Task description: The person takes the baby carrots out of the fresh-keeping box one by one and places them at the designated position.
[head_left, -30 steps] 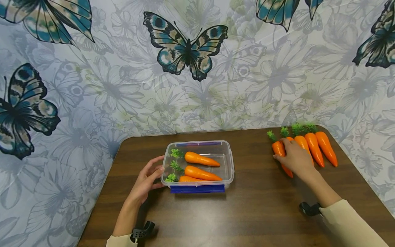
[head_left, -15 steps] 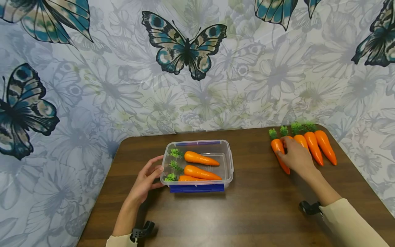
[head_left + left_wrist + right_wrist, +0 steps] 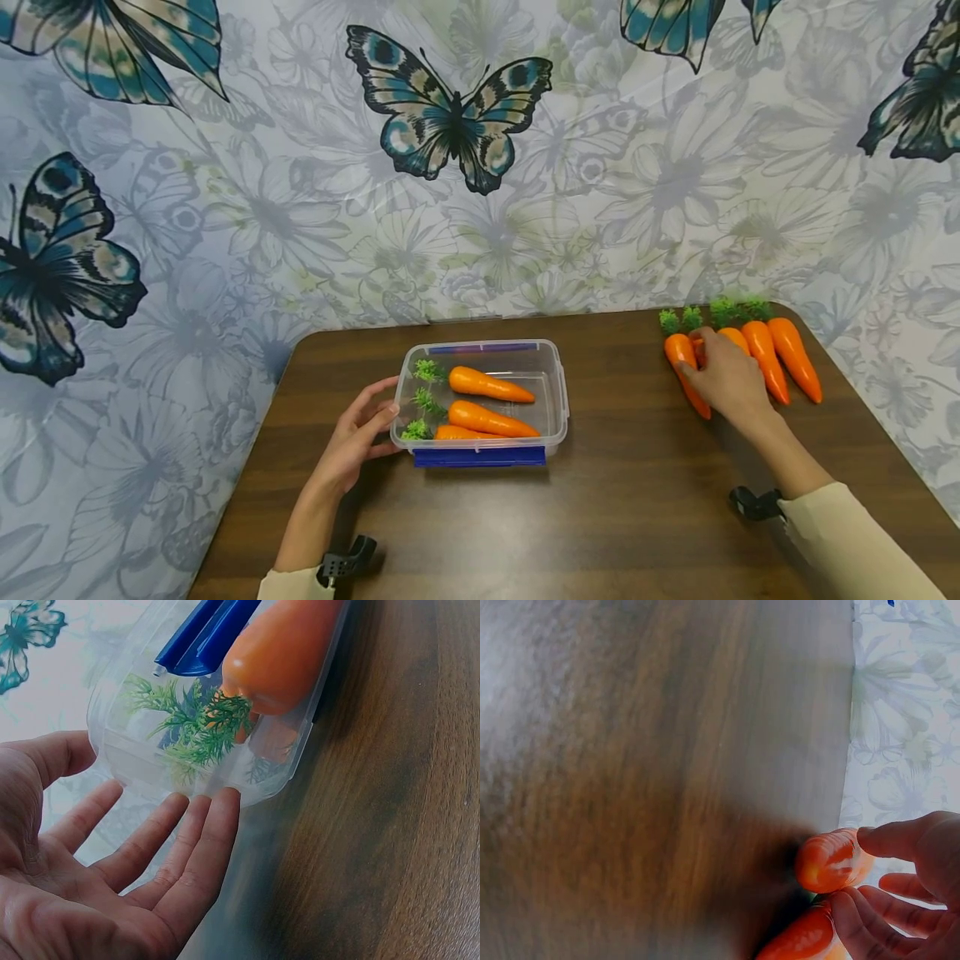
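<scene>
A clear plastic container with blue clips stands on the table, holding three orange carrots with green tops. My left hand rests against its left end; in the left wrist view the loosely extended fingers touch the clear wall. At the right, several more carrots lie side by side, tops toward the wall. My right hand is over the left of this row. In the right wrist view, its thumb and fingers pinch the leftmost carrot from opposite sides. The second carrot is mostly hidden under the hand.
The brown wooden table reaches back to a wall covering printed with butterflies and flowers. Bare tabletop lies between the container and the row of carrots. Each wrist wears a black band.
The leftmost carrot has shifted and turned slightly under my right hand, its top now closer to the neighbouring one. My left hand and the container have stayed put.
</scene>
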The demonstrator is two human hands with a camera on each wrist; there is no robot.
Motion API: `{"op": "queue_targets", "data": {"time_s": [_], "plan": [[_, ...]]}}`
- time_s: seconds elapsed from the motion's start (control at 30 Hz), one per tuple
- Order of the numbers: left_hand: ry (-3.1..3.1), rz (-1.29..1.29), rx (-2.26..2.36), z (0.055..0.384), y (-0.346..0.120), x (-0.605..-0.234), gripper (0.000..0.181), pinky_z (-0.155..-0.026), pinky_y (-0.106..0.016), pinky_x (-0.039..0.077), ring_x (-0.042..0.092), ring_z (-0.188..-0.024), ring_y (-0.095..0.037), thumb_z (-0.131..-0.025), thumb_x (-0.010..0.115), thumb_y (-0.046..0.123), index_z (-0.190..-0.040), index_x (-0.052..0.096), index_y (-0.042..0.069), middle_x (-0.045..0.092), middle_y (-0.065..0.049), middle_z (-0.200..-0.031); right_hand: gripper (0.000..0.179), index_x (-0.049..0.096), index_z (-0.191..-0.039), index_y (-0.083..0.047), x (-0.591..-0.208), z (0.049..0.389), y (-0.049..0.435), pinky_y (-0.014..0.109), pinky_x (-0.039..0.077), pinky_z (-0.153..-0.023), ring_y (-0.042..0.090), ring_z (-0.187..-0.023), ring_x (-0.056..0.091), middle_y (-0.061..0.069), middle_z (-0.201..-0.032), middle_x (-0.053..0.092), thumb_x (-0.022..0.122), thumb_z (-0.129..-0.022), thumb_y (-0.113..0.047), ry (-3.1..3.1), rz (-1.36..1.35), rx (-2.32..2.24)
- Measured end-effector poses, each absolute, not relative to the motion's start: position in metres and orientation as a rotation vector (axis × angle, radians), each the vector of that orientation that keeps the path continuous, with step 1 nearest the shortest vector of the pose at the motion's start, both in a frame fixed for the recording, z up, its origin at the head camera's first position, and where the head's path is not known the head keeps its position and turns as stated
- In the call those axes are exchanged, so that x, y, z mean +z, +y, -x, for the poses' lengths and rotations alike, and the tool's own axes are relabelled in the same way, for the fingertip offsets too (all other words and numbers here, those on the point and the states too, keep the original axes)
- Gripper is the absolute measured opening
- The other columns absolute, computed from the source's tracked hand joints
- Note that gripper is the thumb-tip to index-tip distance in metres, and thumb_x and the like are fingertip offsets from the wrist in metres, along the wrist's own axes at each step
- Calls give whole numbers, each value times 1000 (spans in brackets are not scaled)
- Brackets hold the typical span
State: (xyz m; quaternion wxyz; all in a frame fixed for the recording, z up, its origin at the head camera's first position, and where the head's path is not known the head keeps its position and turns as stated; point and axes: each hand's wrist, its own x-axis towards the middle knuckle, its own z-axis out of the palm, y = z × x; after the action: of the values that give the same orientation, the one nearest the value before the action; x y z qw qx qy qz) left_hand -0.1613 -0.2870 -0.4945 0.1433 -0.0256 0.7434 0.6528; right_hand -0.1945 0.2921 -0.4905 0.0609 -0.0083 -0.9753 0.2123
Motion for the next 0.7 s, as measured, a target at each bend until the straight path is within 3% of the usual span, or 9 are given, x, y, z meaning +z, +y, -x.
{"op": "queue_targets", "data": {"time_s": [0.4, 0.57, 0.7], "plan": [[2142, 55, 1893, 161, -289, -496, 56, -84, -43, 67, 76, -106, -15, -111, 63, 34, -163, 43, 28, 58, -23, -149, 57, 54, -141, 4, -481, 192, 285, 62, 52, -72, 43, -90, 65, 31, -113, 68, 76, -99, -27, -2938, 4, 626], [2140, 49, 1884, 163, -289, -497, 57, -85, -44, 67, 76, -106, -16, -111, 63, 35, -163, 43, 29, 59, -22, -148, 60, 55, -144, 3, -472, 189, 273, 65, 54, -77, 48, -98, 67, 31, -121, 67, 77, -99, -29, -2942, -44, 607], [2144, 53, 1880, 162, -289, -497, 56, -86, -45, 67, 76, -107, -16, -111, 63, 35, -163, 43, 30, 59, -22, -149, 62, 55, -145, 2, -464, 190, 260, 61, 56, -78, 44, -97, 69, 29, -122, 69, 77, -100, -34, -2969, -101, 624]]}}
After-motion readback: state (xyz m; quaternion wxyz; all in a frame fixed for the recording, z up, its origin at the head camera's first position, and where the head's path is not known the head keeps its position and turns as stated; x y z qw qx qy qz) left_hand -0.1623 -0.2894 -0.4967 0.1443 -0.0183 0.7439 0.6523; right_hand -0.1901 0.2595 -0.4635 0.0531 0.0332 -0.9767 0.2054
